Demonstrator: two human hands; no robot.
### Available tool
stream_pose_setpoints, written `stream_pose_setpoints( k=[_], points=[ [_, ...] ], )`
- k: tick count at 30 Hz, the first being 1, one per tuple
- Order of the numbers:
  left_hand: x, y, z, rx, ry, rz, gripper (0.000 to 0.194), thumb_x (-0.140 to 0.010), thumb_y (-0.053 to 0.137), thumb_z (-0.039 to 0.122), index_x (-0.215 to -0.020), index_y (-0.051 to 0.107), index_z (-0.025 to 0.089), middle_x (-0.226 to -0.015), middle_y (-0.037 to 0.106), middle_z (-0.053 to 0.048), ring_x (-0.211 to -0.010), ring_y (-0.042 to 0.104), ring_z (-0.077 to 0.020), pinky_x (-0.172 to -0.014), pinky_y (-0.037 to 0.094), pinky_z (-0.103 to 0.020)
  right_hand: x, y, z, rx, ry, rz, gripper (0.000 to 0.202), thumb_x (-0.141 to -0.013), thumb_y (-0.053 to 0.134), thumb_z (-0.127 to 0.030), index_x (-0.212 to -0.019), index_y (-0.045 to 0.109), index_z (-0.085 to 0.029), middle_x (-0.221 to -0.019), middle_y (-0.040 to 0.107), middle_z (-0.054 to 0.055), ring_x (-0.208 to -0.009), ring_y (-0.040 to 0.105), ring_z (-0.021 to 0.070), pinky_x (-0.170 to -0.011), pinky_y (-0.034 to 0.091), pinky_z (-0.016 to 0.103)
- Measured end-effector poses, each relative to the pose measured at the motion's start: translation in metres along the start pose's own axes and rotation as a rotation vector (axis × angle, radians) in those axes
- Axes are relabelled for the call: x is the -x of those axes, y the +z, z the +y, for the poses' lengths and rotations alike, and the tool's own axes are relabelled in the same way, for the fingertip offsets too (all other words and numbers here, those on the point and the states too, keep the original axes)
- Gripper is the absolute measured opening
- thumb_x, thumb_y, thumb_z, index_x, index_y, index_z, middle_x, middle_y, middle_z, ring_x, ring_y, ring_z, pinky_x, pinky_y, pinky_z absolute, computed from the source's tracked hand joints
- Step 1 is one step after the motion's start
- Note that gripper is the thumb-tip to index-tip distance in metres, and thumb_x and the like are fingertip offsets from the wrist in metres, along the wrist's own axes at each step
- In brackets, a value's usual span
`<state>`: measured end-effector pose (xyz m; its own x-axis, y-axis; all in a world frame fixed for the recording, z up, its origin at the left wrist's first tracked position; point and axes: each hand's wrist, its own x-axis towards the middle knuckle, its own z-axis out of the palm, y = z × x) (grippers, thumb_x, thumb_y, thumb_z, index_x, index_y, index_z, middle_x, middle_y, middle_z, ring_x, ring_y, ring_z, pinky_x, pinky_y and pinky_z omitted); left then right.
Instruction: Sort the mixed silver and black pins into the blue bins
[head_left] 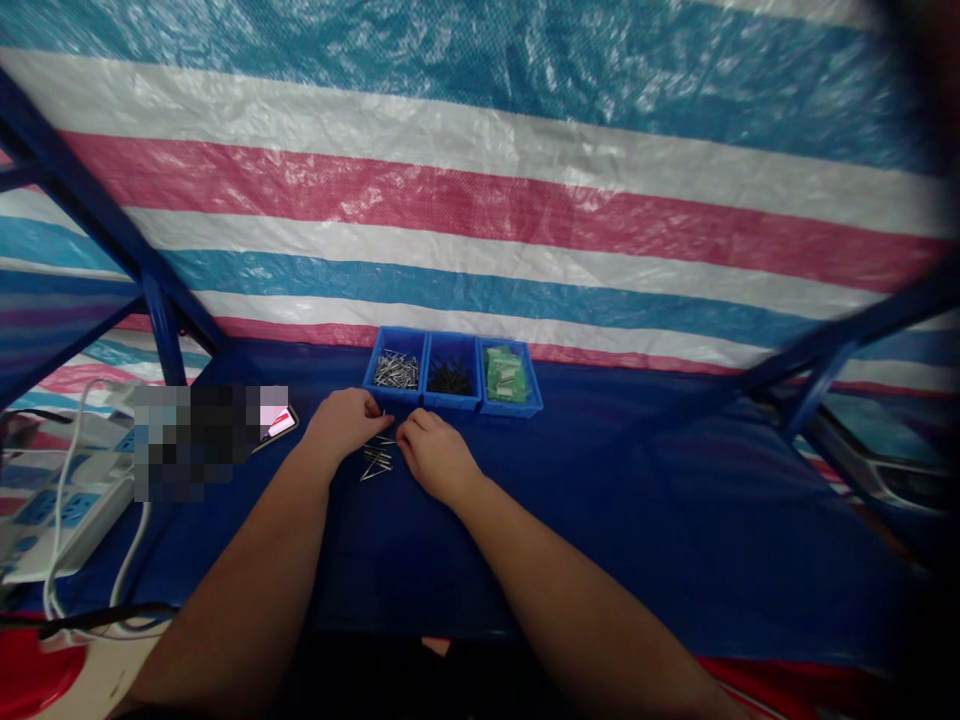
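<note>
Both hands rest close together over the blue table. My left hand (346,422) is closed in a pinch, and a thin silver metal piece seems to show at its fingertips. Curled down against the tabletop is my right hand (435,452); whatever its fingertips hold, if anything, is hidden. Between and just below the hands lies a small loose group of slim, nail-like metal pieces (378,460). Behind them stand three joined blue bins: the left bin (370,378) has many similar silver pieces, the middle bin (452,402) dark thin ones, the right bin (517,410) small green-and-clear packets.
A lit phone (280,424) lies left of my left forearm, next to a blurred-out area. Power strips (82,515) with white cables (58,520) occupy the left edge. Blue metal frame bars (161,325) rise at both sides, and a striped plastic sheet (487,200) hangs behind the table.
</note>
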<state>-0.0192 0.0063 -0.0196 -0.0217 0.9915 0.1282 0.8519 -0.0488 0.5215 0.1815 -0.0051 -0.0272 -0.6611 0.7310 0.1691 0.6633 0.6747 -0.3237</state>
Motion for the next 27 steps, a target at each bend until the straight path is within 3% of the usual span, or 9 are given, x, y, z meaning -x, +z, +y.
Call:
stream_pose_setpoints(
  k=[5,12,16,20,23,25,27],
  points=[
    [0.0,0.006,0.003,-0.081,-0.02,-0.032,0.014,-0.07,0.074,0.033,-0.06,0.071,0.024,-0.063,0.071,-0.005,-0.054,0.063,-0.0206,-0.05,0.037,-0.029,0.0,0.003,0.003,-0.013,0.021,0.012,0.016,-0.1,0.051,-0.02,-0.103,0.066,-0.016,-0.107,0.063,0.01,-0.098,0.057,0.0213,-0.091,0.048,0.034],
    [0.004,-0.012,0.008,0.1,0.084,-0.169,0.011,-0.074,0.067,0.03,-0.069,0.073,0.023,-0.066,0.072,-0.004,-0.058,0.066,-0.0192,-0.054,0.043,-0.028,0.001,0.002,0.007,-0.065,0.013,0.028,0.013,-0.099,0.051,-0.018,-0.1,0.064,-0.016,-0.101,0.065,0.008,-0.096,0.057,0.02,-0.092,0.046,0.033],
    [0.002,-0.016,0.016,0.351,0.081,-0.026,0.016,-0.08,0.068,0.036,-0.078,0.071,0.02,-0.067,0.07,-0.002,-0.059,0.063,-0.016,-0.054,0.046,-0.026,0.001,0.001,0.008,-0.064,-0.008,0.031,0.013,-0.099,0.051,-0.018,-0.098,0.064,-0.016,-0.099,0.065,0.008,-0.094,0.057,0.0198,-0.091,0.045,0.033],
    [-0.002,-0.011,0.029,0.759,-0.066,0.111,0.028,-0.081,0.072,0.04,-0.094,0.069,0.016,-0.078,0.073,-0.005,-0.055,0.063,-0.0134,-0.049,0.048,-0.024,0.001,0.0,0.008,-0.054,-0.023,0.04,0.011,-0.098,0.053,-0.018,-0.098,0.064,-0.016,-0.099,0.065,0.007,-0.093,0.057,0.0199,-0.09,0.045,0.033],
    [-0.003,-0.006,0.036,1.057,-0.169,0.14,0.045,-0.081,0.074,0.036,-0.121,0.064,0.016,-0.116,0.073,-0.013,-0.086,0.074,-0.0199,-0.061,0.057,-0.026,0.002,-0.001,0.007,-0.064,-0.03,0.035,0.012,-0.099,0.052,-0.018,-0.098,0.064,-0.016,-0.099,0.065,0.007,-0.092,0.057,0.0198,-0.09,0.045,0.033],
    [-0.002,-0.005,0.037,1.167,-0.165,0.11,0.055,-0.08,0.075,0.029,-0.132,0.059,0.02,-0.137,0.064,-0.015,-0.11,0.07,-0.0232,-0.078,0.062,-0.032,0.002,-0.001,0.007,-0.074,-0.031,0.034,0.013,-0.099,0.051,-0.018,-0.098,0.064,-0.016,-0.099,0.065,0.007,-0.092,0.057,0.0195,-0.091,0.045,0.033],
    [-0.001,-0.006,0.036,1.218,-0.147,0.068,0.06,-0.079,0.075,0.024,-0.136,0.056,0.022,-0.144,0.059,-0.014,-0.118,0.067,-0.0241,-0.088,0.061,-0.036,0.002,-0.001,0.008,-0.084,-0.032,0.037,0.012,-0.098,0.051,-0.017,-0.097,0.064,-0.017,-0.099,0.065,0.007,-0.092,0.057,0.0192,-0.091,0.045,0.033]
  ],
)
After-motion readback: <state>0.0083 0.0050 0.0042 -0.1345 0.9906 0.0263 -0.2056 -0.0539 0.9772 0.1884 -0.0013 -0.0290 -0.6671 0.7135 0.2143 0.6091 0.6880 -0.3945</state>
